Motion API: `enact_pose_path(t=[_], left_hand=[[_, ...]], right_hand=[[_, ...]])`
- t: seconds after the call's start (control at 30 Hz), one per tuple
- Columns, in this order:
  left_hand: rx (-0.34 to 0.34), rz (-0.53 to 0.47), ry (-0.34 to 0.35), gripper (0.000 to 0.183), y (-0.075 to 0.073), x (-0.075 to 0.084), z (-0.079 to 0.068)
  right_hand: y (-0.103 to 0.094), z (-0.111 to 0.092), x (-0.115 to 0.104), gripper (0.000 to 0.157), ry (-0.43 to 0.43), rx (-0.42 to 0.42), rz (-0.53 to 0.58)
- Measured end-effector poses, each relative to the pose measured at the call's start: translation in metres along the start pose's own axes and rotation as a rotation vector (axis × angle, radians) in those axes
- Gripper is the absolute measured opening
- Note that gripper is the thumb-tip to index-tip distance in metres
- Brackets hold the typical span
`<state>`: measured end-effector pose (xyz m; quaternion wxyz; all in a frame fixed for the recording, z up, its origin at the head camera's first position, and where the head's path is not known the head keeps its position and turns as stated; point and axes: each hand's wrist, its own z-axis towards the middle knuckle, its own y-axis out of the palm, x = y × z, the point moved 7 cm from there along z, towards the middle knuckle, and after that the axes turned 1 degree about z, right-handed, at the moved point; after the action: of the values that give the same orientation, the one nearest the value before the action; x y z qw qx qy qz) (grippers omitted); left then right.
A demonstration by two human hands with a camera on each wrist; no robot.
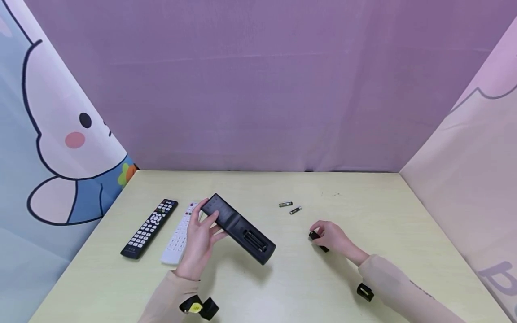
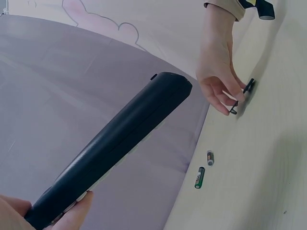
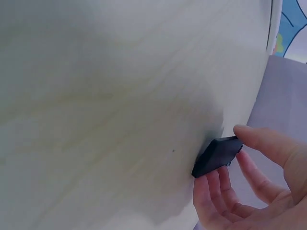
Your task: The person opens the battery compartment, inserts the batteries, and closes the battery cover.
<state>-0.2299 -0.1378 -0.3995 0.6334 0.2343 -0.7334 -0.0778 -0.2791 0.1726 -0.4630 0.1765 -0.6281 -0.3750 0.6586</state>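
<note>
My left hand [image 1: 198,246] grips one end of a black remote control [image 1: 233,221], raised above the table with its back turned up. Its battery compartment [image 1: 254,240] is uncovered near the far end. In the left wrist view the remote [image 2: 115,143] shows its side edge. My right hand [image 1: 335,238] pinches a small black battery cover [image 3: 218,155] by its edges, thumb on one side and fingers on the other, low over the table. Two small batteries, one [image 1: 285,204] behind the other [image 1: 295,210], lie apart on the table between the hands.
A black remote with white buttons [image 1: 149,229] lies at the left of the pale table [image 1: 351,193]. Beside it is a white remote [image 1: 176,242], partly hidden by my left hand. A purple cloth wall [image 1: 258,89] stands behind, with printed panels at both sides.
</note>
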Motion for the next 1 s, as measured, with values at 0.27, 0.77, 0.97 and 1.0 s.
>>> enact_pose_path(t=[0.27,0.77,0.97,1.0], left_hand=[[-0.002,-0.005,0.006,0.044,0.000,0.000,-0.001],[-0.007,-0.021,0.003,0.048,0.001,-0.001,0.000],[-0.009,-0.021,0.000,0.048,0.001,-0.002,0.000],[-0.011,-0.019,0.001,0.048,0.001,-0.002,0.000]], right_hand=[[0.002,0.000,0.001,0.028,0.010,-0.008,-0.034],[-0.003,0.019,-0.003,0.021,-0.015,-0.025,-0.064],[-0.008,0.033,-0.006,0.022,-0.034,-0.028,-0.020],[-0.009,0.036,-0.006,0.022,-0.040,-0.032,-0.009]])
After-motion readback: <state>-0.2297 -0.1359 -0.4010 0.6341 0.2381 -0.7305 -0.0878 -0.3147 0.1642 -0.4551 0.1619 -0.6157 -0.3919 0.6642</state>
